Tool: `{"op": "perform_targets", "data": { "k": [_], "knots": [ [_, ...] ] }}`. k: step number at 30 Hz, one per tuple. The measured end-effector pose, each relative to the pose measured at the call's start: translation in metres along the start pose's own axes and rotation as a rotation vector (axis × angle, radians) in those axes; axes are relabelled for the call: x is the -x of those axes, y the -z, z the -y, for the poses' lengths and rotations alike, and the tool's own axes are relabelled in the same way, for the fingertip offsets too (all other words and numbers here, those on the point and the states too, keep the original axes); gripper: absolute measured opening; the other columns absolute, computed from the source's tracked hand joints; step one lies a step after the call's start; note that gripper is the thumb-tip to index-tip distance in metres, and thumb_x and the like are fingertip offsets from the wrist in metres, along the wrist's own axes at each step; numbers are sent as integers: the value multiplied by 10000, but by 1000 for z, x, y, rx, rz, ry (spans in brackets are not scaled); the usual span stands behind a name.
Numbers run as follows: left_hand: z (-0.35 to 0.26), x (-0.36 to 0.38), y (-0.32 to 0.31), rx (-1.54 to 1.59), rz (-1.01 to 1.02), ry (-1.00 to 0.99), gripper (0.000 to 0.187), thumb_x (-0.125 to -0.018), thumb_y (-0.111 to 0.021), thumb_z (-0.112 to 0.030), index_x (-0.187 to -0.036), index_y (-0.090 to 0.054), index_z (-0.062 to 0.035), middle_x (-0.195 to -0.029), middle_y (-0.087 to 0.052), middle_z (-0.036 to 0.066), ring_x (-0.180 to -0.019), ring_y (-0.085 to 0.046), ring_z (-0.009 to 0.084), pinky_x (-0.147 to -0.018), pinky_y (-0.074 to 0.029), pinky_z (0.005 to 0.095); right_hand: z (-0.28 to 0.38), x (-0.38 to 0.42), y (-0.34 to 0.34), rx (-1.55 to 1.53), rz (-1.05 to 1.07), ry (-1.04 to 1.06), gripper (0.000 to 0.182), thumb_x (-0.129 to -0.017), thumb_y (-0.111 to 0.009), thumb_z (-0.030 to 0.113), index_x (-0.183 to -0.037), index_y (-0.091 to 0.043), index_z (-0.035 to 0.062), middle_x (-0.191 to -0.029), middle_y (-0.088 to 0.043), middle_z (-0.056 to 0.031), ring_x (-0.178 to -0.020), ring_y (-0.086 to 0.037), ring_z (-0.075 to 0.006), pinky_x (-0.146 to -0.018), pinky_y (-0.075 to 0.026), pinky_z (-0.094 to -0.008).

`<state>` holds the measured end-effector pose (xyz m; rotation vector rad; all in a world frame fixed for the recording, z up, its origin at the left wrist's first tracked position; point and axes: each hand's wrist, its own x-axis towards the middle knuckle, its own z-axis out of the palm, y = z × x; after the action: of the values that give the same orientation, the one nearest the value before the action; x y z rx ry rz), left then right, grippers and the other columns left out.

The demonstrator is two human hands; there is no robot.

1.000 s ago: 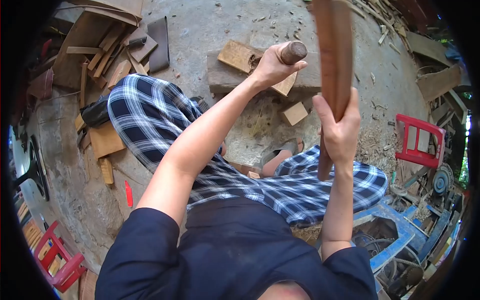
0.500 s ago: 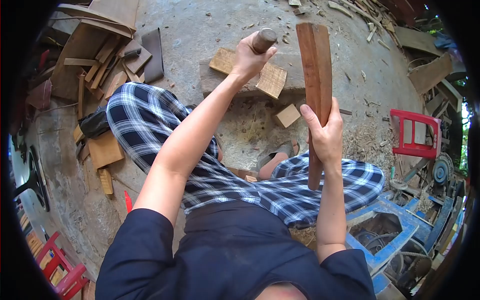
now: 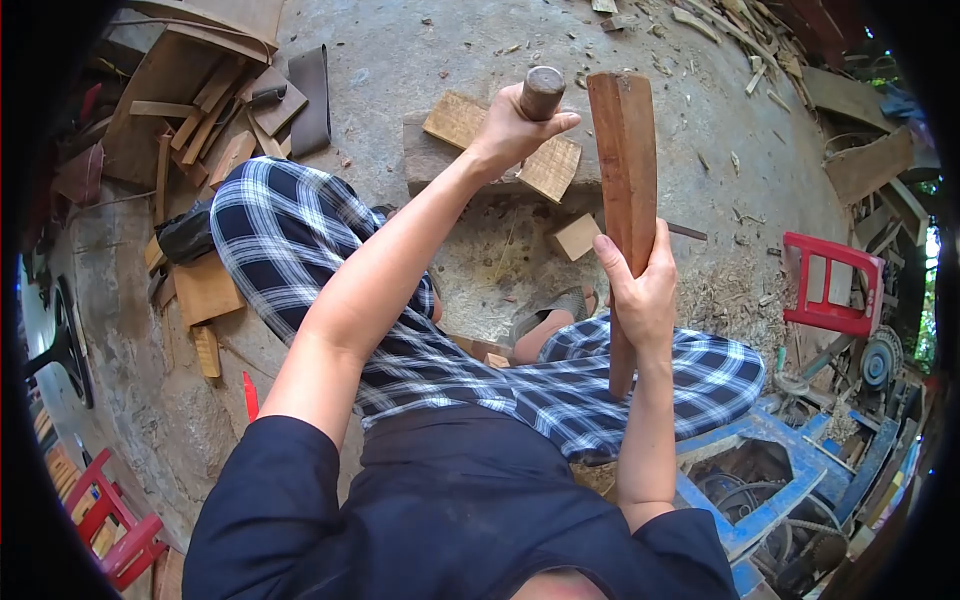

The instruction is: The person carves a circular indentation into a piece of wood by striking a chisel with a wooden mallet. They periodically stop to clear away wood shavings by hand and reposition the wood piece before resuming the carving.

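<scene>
My left hand (image 3: 510, 132) is closed around an upright round wooden handle (image 3: 543, 92); its flat, worn end faces up at me, and whatever lies below my fist is hidden. In my right hand (image 3: 640, 285) is a long, reddish-brown wooden club (image 3: 628, 150), gripped at its narrower lower part with the broad end pointing away from me. Beneath my left hand a thick wooden board (image 3: 425, 165) lies on the floor. Two lighter wood blocks rest on it, one to the left (image 3: 455, 118) and one to the right (image 3: 551, 168). A smaller block (image 3: 577, 238) sits nearer my feet.
Scrap wood (image 3: 215, 110) is piled at upper left, beside a dark flat strip (image 3: 311, 100). On the right stand a red plastic stool (image 3: 833, 283) and a blue metal machine frame (image 3: 760, 430). A thin dark rod (image 3: 687, 231) lies near my right hand, amid wood shavings.
The club has come slightly toward me along with my right hand. My left hand and the handle have shifted a little right and nearer; the camera view has also shifted slightly.
</scene>
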<state>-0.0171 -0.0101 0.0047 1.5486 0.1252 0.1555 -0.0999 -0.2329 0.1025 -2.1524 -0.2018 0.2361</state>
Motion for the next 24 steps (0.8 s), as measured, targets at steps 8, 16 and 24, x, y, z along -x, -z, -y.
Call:
{"op": "perform_targets", "data": {
  "k": [8,16,24],
  "knots": [
    [9,-8,-8,64,61,-50,257,-855,-843,-188,-979,-668,-48,-883,-693,-16,-812,-622,79,-763,-545,289,7,-15,-1,-67,47,-51,455,-906,-778,332,-1157,-578,9,-935,-727,-143,-851,-700,-205,-770,-538,-348],
    [22,-3,-36,27,121,-198,314,-828,-835,-133,-1061,-648,-35,-975,-677,32,-853,-584,128,-816,-511,325,44,-29,-1,-142,-110,184,454,-904,-780,271,-1181,-515,27,-889,-693,-130,-787,-680,-197,-709,-534,-331],
    [7,-8,-9,93,-68,30,236,-849,-824,-135,-1008,-664,-66,-927,-664,23,-787,-624,122,-733,-572,319,17,-32,-1,92,-9,86,494,-900,-775,346,-1207,-565,21,-899,-738,-175,-828,-742,-285,-745,-559,-386]
  ]
}}
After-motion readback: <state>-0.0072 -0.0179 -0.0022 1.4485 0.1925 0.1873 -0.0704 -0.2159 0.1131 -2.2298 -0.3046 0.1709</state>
